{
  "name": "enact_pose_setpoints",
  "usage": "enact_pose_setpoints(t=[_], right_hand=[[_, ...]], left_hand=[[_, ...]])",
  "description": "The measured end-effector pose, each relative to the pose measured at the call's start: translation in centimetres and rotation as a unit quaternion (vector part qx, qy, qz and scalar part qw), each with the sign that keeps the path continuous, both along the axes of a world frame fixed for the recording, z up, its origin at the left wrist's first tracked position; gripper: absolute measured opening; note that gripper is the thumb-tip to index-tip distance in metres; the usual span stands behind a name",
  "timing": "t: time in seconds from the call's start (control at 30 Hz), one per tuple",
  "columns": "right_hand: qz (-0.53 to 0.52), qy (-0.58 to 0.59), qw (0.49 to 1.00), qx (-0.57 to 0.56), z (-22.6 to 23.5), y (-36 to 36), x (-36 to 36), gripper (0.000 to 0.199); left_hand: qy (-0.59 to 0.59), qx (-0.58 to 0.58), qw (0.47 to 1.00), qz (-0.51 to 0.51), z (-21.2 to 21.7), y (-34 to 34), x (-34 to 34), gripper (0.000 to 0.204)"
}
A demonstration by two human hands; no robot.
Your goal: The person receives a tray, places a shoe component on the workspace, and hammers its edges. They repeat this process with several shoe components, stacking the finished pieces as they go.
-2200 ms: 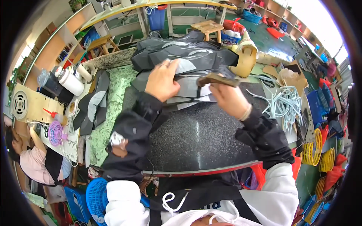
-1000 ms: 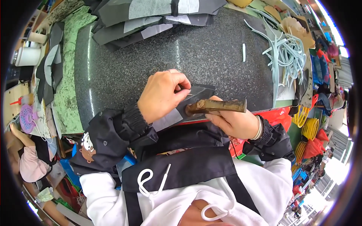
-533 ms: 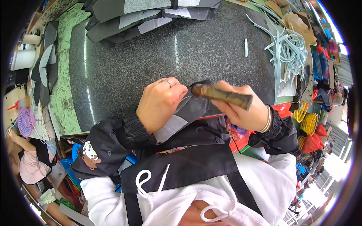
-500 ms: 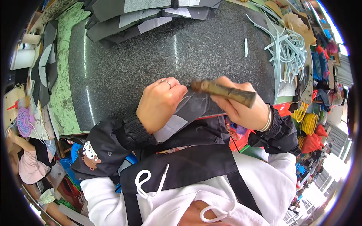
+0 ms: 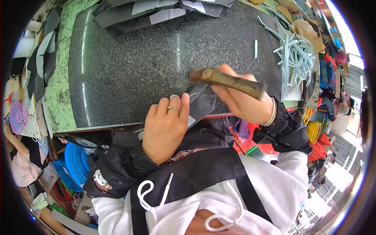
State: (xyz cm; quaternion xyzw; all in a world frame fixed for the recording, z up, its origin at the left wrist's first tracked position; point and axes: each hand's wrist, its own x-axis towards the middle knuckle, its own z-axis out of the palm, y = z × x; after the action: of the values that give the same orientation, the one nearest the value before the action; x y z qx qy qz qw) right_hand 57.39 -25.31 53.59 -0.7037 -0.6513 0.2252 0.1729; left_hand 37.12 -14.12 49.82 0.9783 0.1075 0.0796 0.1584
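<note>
**Pounding work, close in**

The step in hand appears to be hammering along a fold or seam of a flat, dark grey sheet-like piece with a pale grey patch [image 5: 205,102]. It lies at the near edge of a black, speckled stone slab [image 5: 141,82] set on a mottled pale green desk [image 5: 58,103], its lower part partly hidden by the left hand [image 5: 165,122].

The right hand [image 5: 239,96] is closed around a worn brown hammer with a long, flared head [image 5: 235,83]. The hammer's striking end is blurred near the far end of the piece; contact cannot be told. The left hand is palm down, fingers extended and slightly apart, index finger beside the piece; with the thumb hidden, I cannot tell whether it pinches anything. The next move likely calls for steadying the piece, keeping fingertips clear and striking squarely.

Half a second ago, the left hand's fingers were curled tightly by the hammer; now they are straighter, and the hand sits lower in view. The striking end appears farther up, though the view has shifted too. About two seconds ago, both hands were over the layered stack of dark grey pieces [image 5: 133,20] at the back.
</note>
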Motion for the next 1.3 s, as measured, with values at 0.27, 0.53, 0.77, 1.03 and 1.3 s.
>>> enact_pose_setpoints(t=[0.27, 0.53, 0.77, 1.03, 1.3], right_hand=[[0.008, 0.037, 0.999, -0.009, 1.5, 0.7, -2.1, 0.022], [-0.006, 0.023, 1.000, -0.008, 0.1, -0.2, -2.0, 0.027], [-0.093, -0.097, 0.989, -0.061, 1.1, -2.6, 2.9, 0.029], [-0.116, 0.028, 0.992, -0.033, 2.2, -1.3, 4.1, 0.029], [-0.021, -0.043, 0.997, -0.052, 1.7, 0.7, 2.5, 0.033]], left_hand=[[-0.063, -0.027, 0.998, -0.001, -1.2, 1.1, -1.3, 0.034], [-0.103, -0.073, 0.992, -0.021, -1.8, 1.5, -0.1, 0.027], [-0.067, -0.145, 0.986, -0.054, -1.2, 4.9, 8.5, 0.022], [-0.080, -0.043, 0.995, -0.037, -1.1, 3.4, 4.1, 0.028], [-0.081, 0.040, 0.995, -0.041, -1.3, 2.8, 3.8, 0.030]])
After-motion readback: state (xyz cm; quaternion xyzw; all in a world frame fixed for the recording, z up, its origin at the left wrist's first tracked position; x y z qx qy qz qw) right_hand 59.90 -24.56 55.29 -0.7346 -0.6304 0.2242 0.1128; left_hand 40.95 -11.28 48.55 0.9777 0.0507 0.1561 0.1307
